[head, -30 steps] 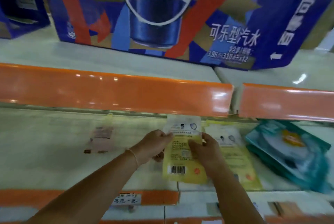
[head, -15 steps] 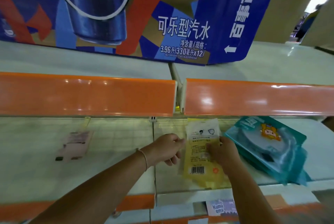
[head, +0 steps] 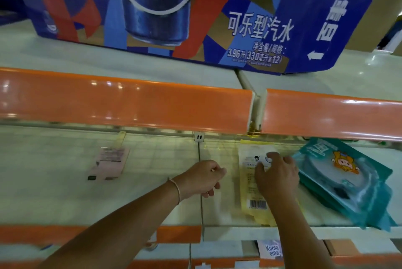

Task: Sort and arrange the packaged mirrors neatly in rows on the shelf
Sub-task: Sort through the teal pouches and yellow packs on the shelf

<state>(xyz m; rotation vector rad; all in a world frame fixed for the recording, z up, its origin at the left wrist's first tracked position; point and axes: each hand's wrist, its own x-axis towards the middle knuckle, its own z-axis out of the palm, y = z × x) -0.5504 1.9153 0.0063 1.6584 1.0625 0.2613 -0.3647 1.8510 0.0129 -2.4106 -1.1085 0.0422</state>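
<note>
A yellow packaged mirror [head: 250, 181] lies flat on the white shelf [head: 152, 192], barcode toward me. My right hand [head: 276, 176] rests flat on top of it, fingers spread and pressing down. My left hand [head: 204, 177] hovers just left of the packet with its fingers loosely curled, holding nothing and not touching the packet. To the right of the yellow packet lies a stack of teal packaged mirrors [head: 345, 181] with an orange cartoon figure, angled on the shelf. A pink packaged mirror [head: 109, 163] lies alone farther left.
An orange shelf edge strip [head: 130, 103] of the upper shelf overhangs the back of the working shelf. A large blue cola carton [head: 174, 14] stands on that upper shelf. A lower shelf with a small printed card [head: 270, 251] shows below.
My left hand has let go of the yellow packet and drawn back to the left. My right hand has slid up onto the packet's top half and flattened on it.
</note>
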